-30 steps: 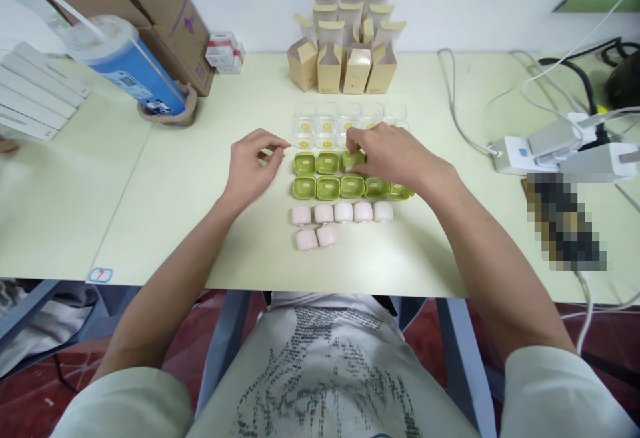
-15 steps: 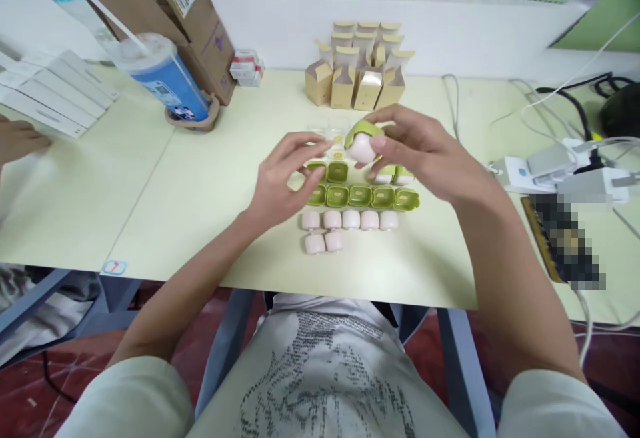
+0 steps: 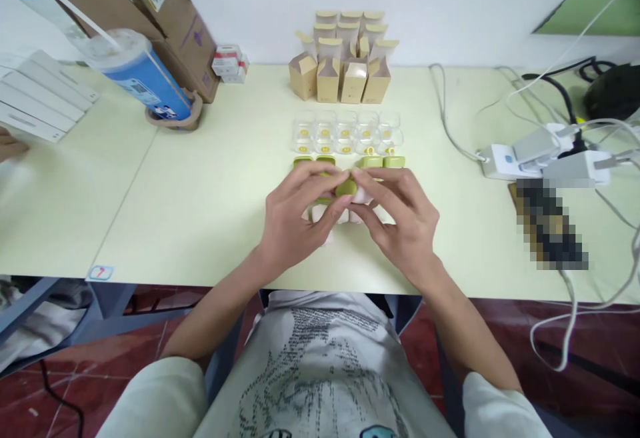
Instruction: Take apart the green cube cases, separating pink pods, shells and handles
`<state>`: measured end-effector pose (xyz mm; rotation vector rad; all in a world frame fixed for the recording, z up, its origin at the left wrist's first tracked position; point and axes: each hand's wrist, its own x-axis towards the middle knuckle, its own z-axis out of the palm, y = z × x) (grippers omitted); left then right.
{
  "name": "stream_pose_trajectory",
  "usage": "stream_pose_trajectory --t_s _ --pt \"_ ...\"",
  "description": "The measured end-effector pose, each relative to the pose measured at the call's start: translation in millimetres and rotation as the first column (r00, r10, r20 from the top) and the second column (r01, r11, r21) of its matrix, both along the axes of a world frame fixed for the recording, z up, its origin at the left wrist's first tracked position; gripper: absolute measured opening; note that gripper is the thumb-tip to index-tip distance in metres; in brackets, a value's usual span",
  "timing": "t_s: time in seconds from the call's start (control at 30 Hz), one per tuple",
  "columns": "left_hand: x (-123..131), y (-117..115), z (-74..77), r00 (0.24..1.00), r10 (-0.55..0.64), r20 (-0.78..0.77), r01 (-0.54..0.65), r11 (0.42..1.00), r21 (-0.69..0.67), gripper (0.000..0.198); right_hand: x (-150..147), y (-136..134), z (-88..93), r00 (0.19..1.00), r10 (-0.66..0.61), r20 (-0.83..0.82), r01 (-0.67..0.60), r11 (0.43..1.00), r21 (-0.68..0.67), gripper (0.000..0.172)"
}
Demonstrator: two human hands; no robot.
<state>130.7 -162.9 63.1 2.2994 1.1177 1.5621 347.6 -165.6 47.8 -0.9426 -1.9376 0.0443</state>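
While my left hand and right hand pinch the green-and-pink case between their fingers, I reckon it's light, stiff, slick, best held by its sides.

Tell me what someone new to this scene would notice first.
Probably the left hand and right hand, meeting near the middle of the picture with a small green and pale pink piece held between them. Beyond them, clear containers line up in rows, with open tan boxes clustered behind. Off to the left, a bright blue cup also stands out.
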Motion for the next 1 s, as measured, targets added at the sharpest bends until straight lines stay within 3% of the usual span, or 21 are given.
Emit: stream_pose_trajectory --t_s 0.1,0.23,0.43,0.57,0.7,0.8,0.9,1.0 --pt "6 -6 -4.2 0.994 0.042 -0.099 -0.038 0.998 0.041 0.023 5 -5 -6.3 0.995 -0.003 0.104 -0.007 0.995 0.095 0.064" --pt "14 -11 -12.8 0.976 0.110 -0.188 -0.071 0.977 0.201 0.036 7 -14 -8.9 0.988 -0.030 0.149 0.014 0.995 0.104 0.059" --pt "26 -15 -17.0 0.957 0.234 -0.168 -0.168 0.927 0.334 0.024 3 -24 -3.2 0.999 0.040 0.016 -0.039 0.999 -0.014 0.051" --pt "23 -16 -6.5 0.973 0.174 -0.149 -0.139 0.965 0.222 0.021 3 -24 0.0 0.997 0.071 -0.038 -0.074 0.994 -0.078 0.046" --pt "2 -7 3.2 0.977 -0.103 -0.185 0.094 0.994 -0.057 0.034 7 -24 4.3 0.989 0.050 -0.138 -0.072 0.985 -0.157 0.036" --pt "-12 2 2.9 0.953 -0.251 -0.171 0.237 0.967 -0.097 0.047 7 -25 6.5 0.982 0.043 -0.185 -0.095 0.953 -0.287 0.031" --pt "-17 6 1.5 0.960 -0.248 -0.132 0.233 0.965 -0.120 0.045 3 -26 5.1 0.977 0.028 -0.212 -0.099 0.939 -0.329 0.029" --pt "-21 3 4.1 0.966 -0.213 -0.145 0.194 0.972 -0.134 0.043 1 -27 2.6 0.970 0.011 -0.244 -0.077 0.962 -0.263 0.028"
